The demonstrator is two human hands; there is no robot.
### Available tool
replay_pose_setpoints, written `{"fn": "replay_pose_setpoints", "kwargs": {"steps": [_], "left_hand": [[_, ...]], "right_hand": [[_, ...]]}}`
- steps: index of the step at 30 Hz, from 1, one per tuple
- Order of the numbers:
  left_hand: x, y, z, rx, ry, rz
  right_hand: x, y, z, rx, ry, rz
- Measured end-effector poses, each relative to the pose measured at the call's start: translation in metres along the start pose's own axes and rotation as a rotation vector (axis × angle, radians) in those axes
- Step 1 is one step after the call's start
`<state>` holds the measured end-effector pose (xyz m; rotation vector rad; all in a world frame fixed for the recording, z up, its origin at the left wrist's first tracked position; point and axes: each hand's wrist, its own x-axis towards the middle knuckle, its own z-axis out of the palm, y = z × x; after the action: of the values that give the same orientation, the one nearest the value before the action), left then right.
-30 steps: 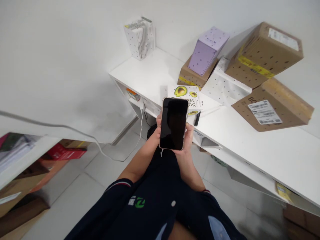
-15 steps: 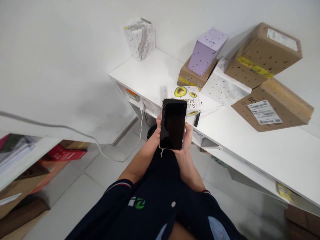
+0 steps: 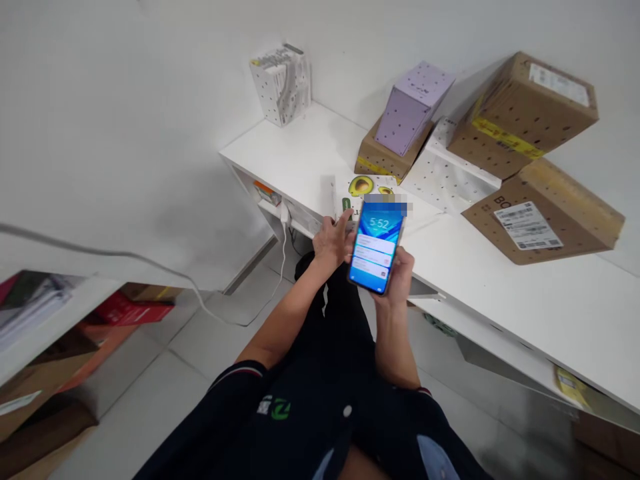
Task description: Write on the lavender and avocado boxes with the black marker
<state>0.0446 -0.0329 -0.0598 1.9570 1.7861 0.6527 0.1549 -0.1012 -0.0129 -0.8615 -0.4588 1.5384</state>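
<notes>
A smartphone (image 3: 376, 250) with a lit blue lock screen is tilted up towards me above the front edge of the white desk. My right hand (image 3: 399, 277) wraps round its lower right side, and fingertips show along its left edge. Just left of the phone is my left hand (image 3: 331, 240), its fingers apart and nothing visible in it; the index finger points up over the avocado-printed box (image 3: 361, 185). That box lies on the desk behind the phone, which partly covers it.
On the white desk (image 3: 310, 150) stand a spotted white box (image 3: 283, 83), a purple box (image 3: 405, 120) on a brown carton (image 3: 375, 153), and larger cartons (image 3: 525, 213). A white cable (image 3: 200, 300) hangs left. Shelves (image 3: 95, 280) hold items at lower left.
The phone's dark screen has lit up, and the phone has shifted right in my right hand. My left hand has let go of it and now hovers beside its left edge.
</notes>
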Motion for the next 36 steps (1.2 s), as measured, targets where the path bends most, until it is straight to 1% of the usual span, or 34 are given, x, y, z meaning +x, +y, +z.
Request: {"fn": "replay_pose_setpoints", "kwargs": {"steps": [2,3,5,7,9,11,13,15,18,20,22,23,25,27,29,31,32,33,34,36], "left_hand": [[0.006,0.004,-0.004,0.068,-0.008,0.008],[0.007,0.005,-0.005,0.107,-0.019,0.012],[0.006,0.006,-0.006,0.183,-0.046,0.017],[0.005,0.006,-0.006,0.228,-0.062,0.016],[0.005,0.005,-0.006,0.255,-0.062,0.024],[0.006,0.004,-0.005,0.281,-0.056,0.038],[0.007,0.001,-0.004,0.304,-0.044,0.051],[0.009,-0.003,-0.003,0.308,-0.012,0.067],[0.015,-0.011,0.0,0.248,0.066,0.142],[0.021,-0.018,0.0,0.185,0.087,0.243],[0.027,-0.024,-0.003,0.15,0.062,0.352],[0.03,-0.027,-0.005,0.151,0.041,0.395],[0.031,-0.031,-0.014,0.175,0.006,0.446],[0.027,-0.035,-0.024,0.197,0.003,0.449],[0.02,-0.04,-0.037,0.178,0.045,0.413],[0.015,-0.044,-0.051,0.111,0.128,0.337],[0.014,-0.046,-0.058,0.061,0.18,0.29],[0.017,-0.047,-0.066,0.007,0.231,0.234],[0.022,-0.047,-0.074,-0.044,0.274,0.173],[0.042,-0.047,-0.09,-0.116,0.334,0.05]], "right_hand": [[0.004,-0.012,-0.022,-0.123,0.147,-0.162],[0.005,-0.019,-0.035,-0.208,0.249,-0.248],[0.008,-0.032,-0.064,-0.447,0.486,-0.388],[0.01,-0.044,-0.094,-0.759,0.693,-0.472],[0.011,-0.055,-0.121,-1.099,0.836,-0.485],[0.012,-0.064,-0.143,-1.405,0.912,-0.462],[0.015,-0.07,-0.158,-1.64,0.939,-0.406],[0.018,-0.073,-0.167,-1.785,0.947,-0.344],[0.022,-0.076,-0.175,-1.877,0.932,-0.285],[0.023,-0.078,-0.178,-1.9,0.889,-0.228],[0.024,-0.079,-0.181,-1.904,0.85,-0.175],[0.024,-0.08,-0.182,-1.901,0.849,-0.176],[0.026,-0.08,-0.181,-1.888,0.871,-0.262],[0.028,-0.077,-0.174,-1.85,0.881,-0.437],[0.03,-0.071,-0.16,-1.763,0.842,-0.643],[0.032,-0.06,-0.138,-1.641,0.742,-0.803],[0.033,-0.052,-0.125,-1.583,0.662,-0.844],[0.034,-0.045,-0.111,-1.529,0.576,-0.852],[0.037,-0.037,-0.096,-1.48,0.485,-0.826],[0.047,-0.021,-0.07,-1.409,0.283,-0.733]]}}
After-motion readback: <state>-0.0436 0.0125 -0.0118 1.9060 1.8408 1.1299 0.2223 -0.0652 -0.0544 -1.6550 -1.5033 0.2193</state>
